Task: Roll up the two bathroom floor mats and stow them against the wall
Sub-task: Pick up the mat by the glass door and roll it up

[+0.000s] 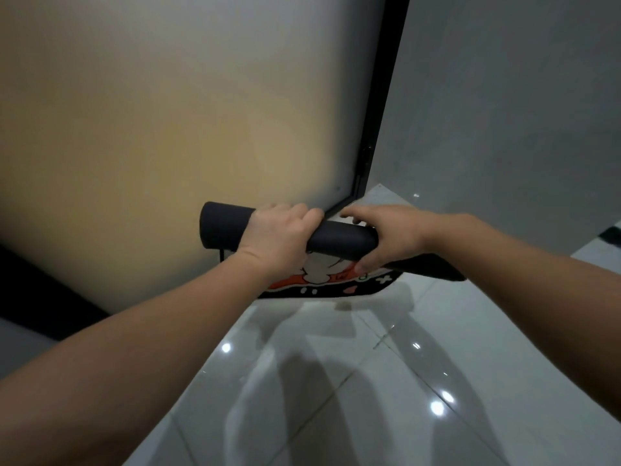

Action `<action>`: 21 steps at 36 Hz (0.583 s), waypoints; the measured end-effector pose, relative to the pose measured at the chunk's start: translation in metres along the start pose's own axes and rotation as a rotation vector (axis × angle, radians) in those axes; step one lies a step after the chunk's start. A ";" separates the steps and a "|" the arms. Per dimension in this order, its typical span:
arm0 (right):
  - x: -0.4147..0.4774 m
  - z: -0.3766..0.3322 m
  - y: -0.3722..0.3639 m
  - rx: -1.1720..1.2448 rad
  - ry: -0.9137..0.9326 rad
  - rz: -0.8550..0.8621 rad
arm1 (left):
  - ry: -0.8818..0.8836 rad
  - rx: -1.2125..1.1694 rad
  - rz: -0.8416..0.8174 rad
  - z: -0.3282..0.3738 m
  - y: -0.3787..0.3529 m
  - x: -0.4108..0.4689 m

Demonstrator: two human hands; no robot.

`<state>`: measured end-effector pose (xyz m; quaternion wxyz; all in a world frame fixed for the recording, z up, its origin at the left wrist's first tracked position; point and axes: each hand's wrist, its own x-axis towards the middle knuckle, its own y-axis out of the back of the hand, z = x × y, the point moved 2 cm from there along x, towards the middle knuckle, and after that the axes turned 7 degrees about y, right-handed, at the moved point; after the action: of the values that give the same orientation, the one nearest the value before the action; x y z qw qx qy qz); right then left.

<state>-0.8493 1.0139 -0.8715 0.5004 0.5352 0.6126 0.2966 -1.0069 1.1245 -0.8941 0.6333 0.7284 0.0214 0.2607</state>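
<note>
Mat (339, 237), rolled into a dark tube with its printed tail hanging loose, is held above the glossy tiled floor (369, 381) beside the frosted door (168, 112). Left hand (279, 235) wraps closed around its middle; right hand (386, 235) clamps its right end.

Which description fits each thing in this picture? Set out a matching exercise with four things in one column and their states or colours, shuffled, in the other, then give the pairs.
Things:
1. rolled mat
2. left hand
3. patterned mat
4. floor tiles

Descriptions:
A. glossy pale grey, reflecting spots of light
B. plain dark tube, held level in both hands
C. wrapped over the top of the tube near its middle
D. black edge with orange and white print, partly unrolled below the tube

Pairs: 1-B, 2-C, 3-D, 4-A

The right hand grips the tube's right end.
</note>
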 end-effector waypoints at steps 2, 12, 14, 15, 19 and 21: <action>0.002 0.000 0.000 0.080 0.001 -0.021 | -0.014 0.018 0.065 -0.002 -0.002 -0.001; 0.006 -0.008 -0.008 -0.480 0.137 0.280 | 0.180 -0.116 -0.380 -0.007 -0.007 0.007; 0.005 -0.008 -0.009 -0.603 0.207 0.335 | 0.211 -0.193 -0.455 -0.009 -0.009 0.010; 0.004 -0.010 -0.010 -0.632 0.235 0.355 | 0.228 -0.232 -0.490 -0.010 -0.010 0.011; 0.002 -0.011 -0.014 -0.645 0.275 0.408 | 0.263 -0.323 -0.549 -0.009 -0.010 0.011; 0.003 -0.009 -0.015 -0.655 0.263 0.398 | 0.245 -0.264 -0.512 -0.008 -0.010 0.010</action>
<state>-0.8631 1.0144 -0.8829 0.4946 0.4134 0.4288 0.6330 -0.9981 1.1371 -0.8990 0.7602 0.5741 0.2461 0.1790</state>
